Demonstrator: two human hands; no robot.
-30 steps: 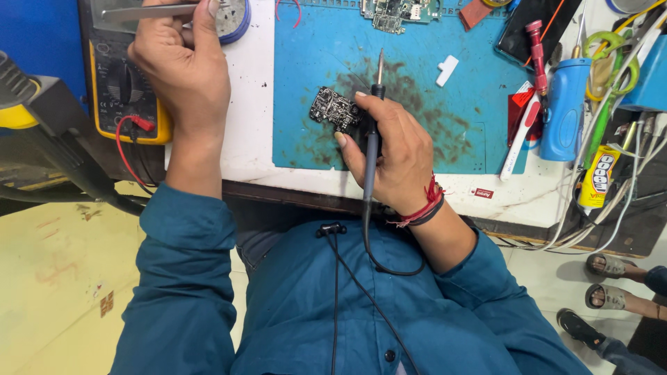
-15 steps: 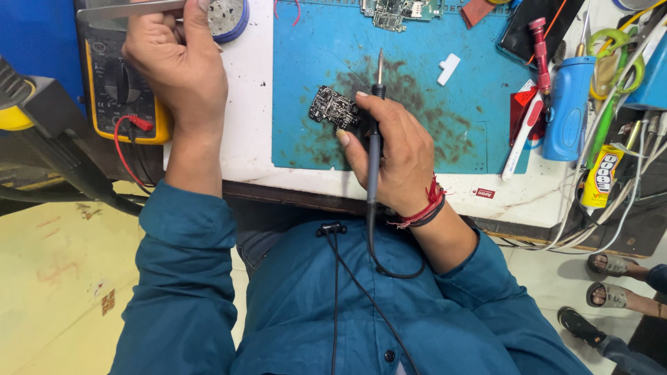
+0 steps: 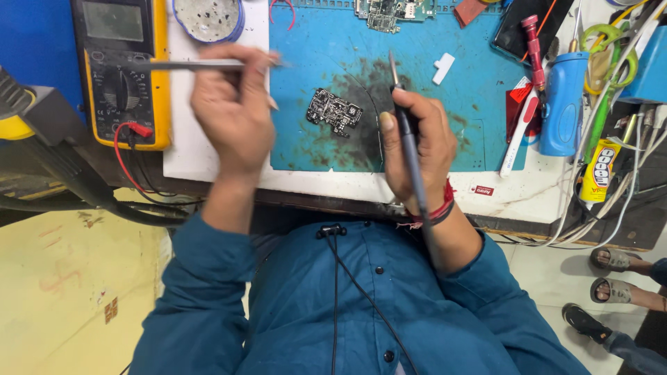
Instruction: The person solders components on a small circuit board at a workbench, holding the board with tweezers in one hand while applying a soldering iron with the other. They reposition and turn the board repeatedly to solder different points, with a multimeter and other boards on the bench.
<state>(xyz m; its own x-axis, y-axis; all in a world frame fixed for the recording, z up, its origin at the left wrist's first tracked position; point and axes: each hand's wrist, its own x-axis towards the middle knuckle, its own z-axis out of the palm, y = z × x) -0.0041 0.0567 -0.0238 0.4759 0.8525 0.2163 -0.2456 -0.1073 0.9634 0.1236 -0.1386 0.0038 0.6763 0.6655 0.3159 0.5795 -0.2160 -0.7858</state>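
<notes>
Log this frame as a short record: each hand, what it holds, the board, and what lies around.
left hand: grips tweezers, lying level, tips toward the mat
right hand: grips soldering iron, tip up, lifted off the board
circuit board: flat on the blue mat, between the hands, touched by neither
multimeter: left of the mat, red lead plugged in
tin: round, above the left hand
second board: at the mat's top edge
blue bottle: right of the mat
</notes>
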